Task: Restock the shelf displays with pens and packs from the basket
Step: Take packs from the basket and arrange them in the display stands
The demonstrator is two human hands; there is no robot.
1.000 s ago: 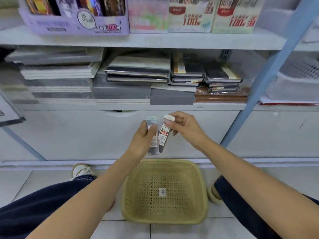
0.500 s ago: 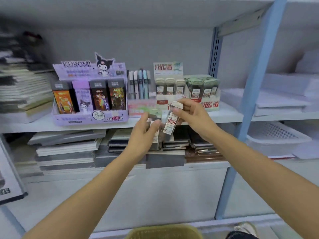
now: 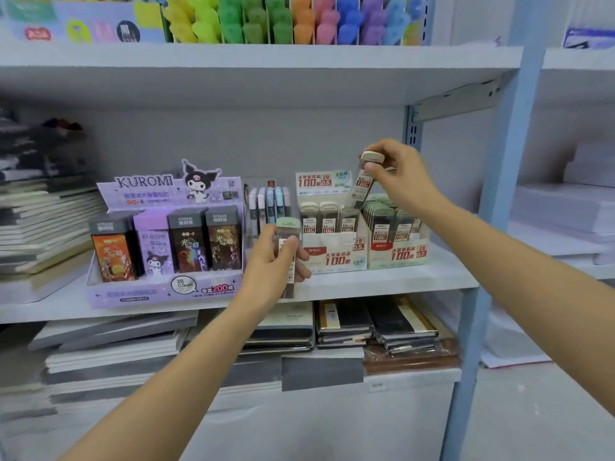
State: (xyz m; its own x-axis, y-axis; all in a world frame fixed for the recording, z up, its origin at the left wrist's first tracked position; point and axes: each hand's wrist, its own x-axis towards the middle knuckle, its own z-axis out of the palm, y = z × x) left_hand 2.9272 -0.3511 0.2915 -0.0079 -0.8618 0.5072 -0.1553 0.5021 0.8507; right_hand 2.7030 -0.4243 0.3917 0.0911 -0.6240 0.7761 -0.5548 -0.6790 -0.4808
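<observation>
- Head view: two lead-refill packs are seen, one in each hand, in front of the middle shelf [image 3: 382, 284].
- Left hand [image 3: 266, 264]: fingers are wrapped round a green-capped pack [image 3: 289, 224], with the thumb laid across its front. The pack is held upright, cap on top, in front of the shelf edge and just left of the 0.5 display box [image 3: 332, 256].
- Right hand [image 3: 404, 176]: a cream-capped pack [image 3: 362, 186] is pinched at its cap end between fingertips and thumb. The pack hangs slightly tilted, its lower end just above the right-hand row of the 0.5 display box, close to the neighbouring 0.7 display box [image 3: 399, 254]. Contact with the packs below cannot be told.
- Three cream-capped packs are stood along the front of the 0.5 box; the 0.7 box is filled with green-capped packs.
- Surroundings on the same shelf — a purple Kuromi display [image 3: 159, 291] at left, and a clear case of pastel pens [image 3: 269, 204] between it and the 0.5 box.
- Stacked notebooks [image 3: 376, 324] are noted on the shelf below, and coloured highlighters [image 3: 286, 21] in rows on the shelf above.
- A blue upright [image 3: 499, 194] is seen behind the right forearm.
</observation>
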